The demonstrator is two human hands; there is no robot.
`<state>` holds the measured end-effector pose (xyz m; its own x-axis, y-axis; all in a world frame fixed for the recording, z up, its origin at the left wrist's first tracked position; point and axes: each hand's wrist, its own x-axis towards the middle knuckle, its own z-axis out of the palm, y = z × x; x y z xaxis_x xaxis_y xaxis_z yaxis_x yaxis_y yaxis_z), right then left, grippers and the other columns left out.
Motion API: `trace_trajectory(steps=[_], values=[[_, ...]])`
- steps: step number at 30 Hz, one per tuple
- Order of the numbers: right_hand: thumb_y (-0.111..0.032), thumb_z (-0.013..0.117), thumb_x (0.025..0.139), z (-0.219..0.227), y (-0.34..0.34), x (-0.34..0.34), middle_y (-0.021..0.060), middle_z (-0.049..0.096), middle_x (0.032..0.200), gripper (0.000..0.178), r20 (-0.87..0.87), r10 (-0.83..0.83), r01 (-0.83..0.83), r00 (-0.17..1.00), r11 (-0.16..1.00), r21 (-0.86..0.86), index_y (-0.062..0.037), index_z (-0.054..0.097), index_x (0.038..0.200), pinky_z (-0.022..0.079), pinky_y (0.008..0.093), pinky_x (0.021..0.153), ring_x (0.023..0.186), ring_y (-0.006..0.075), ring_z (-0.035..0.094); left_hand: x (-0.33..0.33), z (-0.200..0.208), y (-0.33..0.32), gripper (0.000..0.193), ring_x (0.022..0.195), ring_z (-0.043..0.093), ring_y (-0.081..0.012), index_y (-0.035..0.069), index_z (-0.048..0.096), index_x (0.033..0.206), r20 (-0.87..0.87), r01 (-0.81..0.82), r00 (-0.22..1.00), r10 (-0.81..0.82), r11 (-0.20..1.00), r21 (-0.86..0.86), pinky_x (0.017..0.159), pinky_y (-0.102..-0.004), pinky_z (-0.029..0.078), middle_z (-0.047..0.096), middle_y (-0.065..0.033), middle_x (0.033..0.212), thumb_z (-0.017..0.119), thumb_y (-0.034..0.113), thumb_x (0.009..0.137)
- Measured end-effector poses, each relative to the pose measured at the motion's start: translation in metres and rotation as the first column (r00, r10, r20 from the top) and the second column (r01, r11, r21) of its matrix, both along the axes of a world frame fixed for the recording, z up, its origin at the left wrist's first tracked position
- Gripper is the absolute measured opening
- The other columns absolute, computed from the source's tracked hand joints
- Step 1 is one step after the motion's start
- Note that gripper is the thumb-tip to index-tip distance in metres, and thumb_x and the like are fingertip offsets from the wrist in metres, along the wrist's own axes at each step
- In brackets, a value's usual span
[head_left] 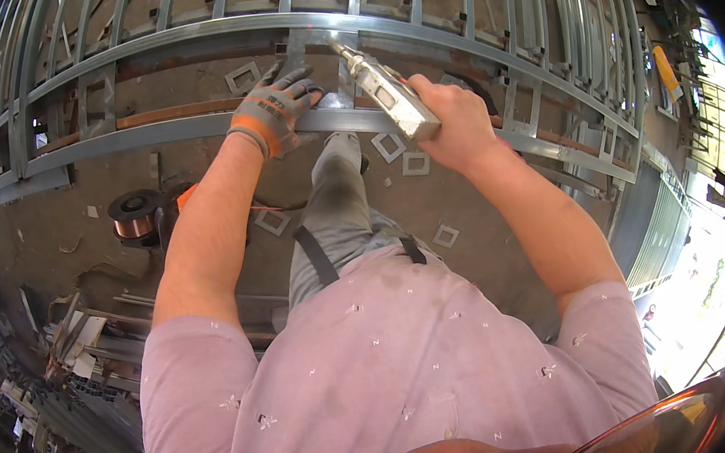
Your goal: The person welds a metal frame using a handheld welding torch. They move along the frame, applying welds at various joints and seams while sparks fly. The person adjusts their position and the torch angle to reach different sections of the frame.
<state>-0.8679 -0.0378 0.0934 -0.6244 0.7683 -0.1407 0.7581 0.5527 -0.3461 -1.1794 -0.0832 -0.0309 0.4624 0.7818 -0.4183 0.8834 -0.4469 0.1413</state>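
Note:
A grey metal frame of bars and rails (340, 120) stretches across in front of me. My left hand (272, 113), in a grey and orange work glove, rests on its near rail, fingers stretched out beside a short upright piece. My bare right hand (458, 120) is wrapped around the back of a silver welding gun (387, 92). Its narrow nozzle points up and left, close to where a crosspiece meets the far rail (256, 22). I cannot tell whether the tip touches the metal. A small red spot shows on the rail nearby.
Several square metal plates with cut-out centres (415, 163) lie on the floor. A spool of copper-coloured wire (134, 215) stands to the left. Metal scraps and lengths (78, 343) are piled at lower left. More barred frames fill the far side; a bright opening (696, 285) is at right.

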Motion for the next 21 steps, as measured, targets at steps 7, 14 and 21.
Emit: trace_trajectory(steps=[7, 14, 21], values=[[-0.017, 0.082, 0.083, -0.021, 0.010, -0.039, 0.0175, 0.080, 0.094, 0.038, 0.058, 0.018, -0.019, 0.998, 1.000, 0.015, -0.0096, 0.060, 0.113, 0.062, 0.0556, 0.077, 0.092, 0.0429, 0.079, 0.000, 0.003, 0.000, 0.094, 0.169, 0.036, -0.0248, 0.020, 0.057, 0.166, 0.082, -0.033, 0.996, 0.033, 0.999, -0.011, 0.141, -0.0528, 0.026, 0.050, -0.0019, 0.176, 0.094, 0.040, 0.082], [-0.019, 0.082, 0.085, -0.034, 0.013, -0.058, 0.0167, 0.080, 0.095, 0.036, 0.129, 0.015, -0.016, 0.992, 1.000, 0.009, -0.0097, 0.060, 0.111, 0.064, 0.0551, 0.079, 0.093, 0.0434, 0.080, 0.000, -0.008, -0.005, 0.084, 0.169, 0.036, -0.0235, 0.021, 0.063, 0.162, 0.115, -0.078, 0.991, 0.073, 0.996, 0.034, 0.144, -0.0549, 0.020, 0.051, 0.0002, 0.175, 0.088, 0.050, 0.087], [-0.022, 0.085, 0.084, -0.037, 0.009, -0.065, 0.0173, 0.080, 0.097, 0.038, 0.130, 0.004, -0.007, 0.992, 1.000, 0.021, -0.0099, 0.059, 0.110, 0.064, 0.0556, 0.080, 0.092, 0.0438, 0.080, 0.000, -0.003, -0.005, 0.089, 0.169, 0.036, -0.0218, 0.025, 0.057, 0.167, 0.076, -0.042, 0.996, 0.042, 0.999, 0.010, 0.145, -0.0520, 0.019, 0.049, 0.0022, 0.176, 0.088, 0.043, 0.086]])
